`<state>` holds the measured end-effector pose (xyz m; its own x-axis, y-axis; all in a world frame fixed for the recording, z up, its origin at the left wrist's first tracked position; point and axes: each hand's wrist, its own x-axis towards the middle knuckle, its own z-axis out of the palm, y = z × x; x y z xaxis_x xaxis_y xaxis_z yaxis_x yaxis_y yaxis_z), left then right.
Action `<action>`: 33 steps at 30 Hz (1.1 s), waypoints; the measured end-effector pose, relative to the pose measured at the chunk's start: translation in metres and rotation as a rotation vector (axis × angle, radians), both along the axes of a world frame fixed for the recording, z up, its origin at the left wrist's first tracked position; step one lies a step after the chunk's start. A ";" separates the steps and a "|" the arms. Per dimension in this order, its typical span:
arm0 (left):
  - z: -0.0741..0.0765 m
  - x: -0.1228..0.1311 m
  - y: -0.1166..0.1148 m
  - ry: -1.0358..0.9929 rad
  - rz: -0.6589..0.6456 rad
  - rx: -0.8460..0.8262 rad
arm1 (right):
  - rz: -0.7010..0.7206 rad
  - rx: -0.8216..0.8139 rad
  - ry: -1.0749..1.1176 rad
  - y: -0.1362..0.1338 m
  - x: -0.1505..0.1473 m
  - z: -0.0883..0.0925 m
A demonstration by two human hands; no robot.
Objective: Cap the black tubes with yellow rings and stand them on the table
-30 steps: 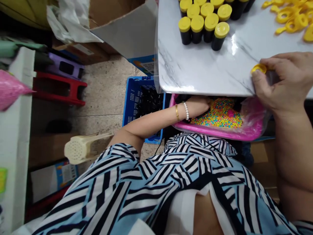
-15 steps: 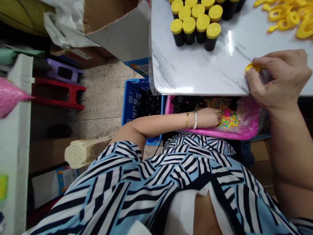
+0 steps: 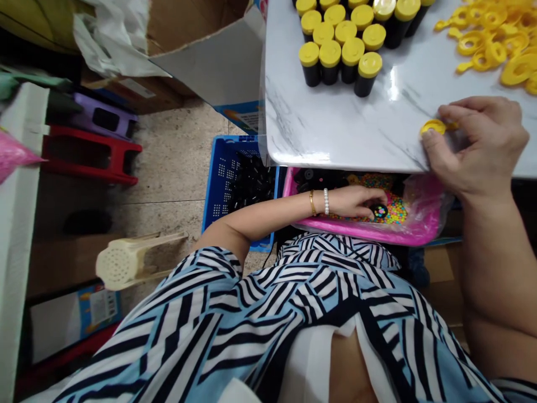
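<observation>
Surface (image 3: 327,126): overhangs pink tub (image 3: 398,235).
Black tube (image 3: 380,211): over tub, grasped by left hand (image 3: 354,200); probably light, stiff, smooth; grip sides.
Yellow cap (image 3: 433,127): near surface edge, pinched by right hand (image 3: 489,146); likely light; take rim.
Beads (image 3: 397,210): in tub; likely roll easily.

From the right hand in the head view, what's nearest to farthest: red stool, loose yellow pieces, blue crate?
1. Loose yellow pieces, on the table beyond the right hand.
2. Blue crate, lower, to the left.
3. Red stool, farther left.
</observation>
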<state>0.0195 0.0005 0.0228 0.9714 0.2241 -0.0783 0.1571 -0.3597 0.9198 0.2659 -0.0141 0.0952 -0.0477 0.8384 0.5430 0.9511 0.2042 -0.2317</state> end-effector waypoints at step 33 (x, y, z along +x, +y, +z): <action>0.014 -0.023 -0.010 0.117 0.218 0.305 | 0.002 0.021 0.490 -0.006 -0.003 0.013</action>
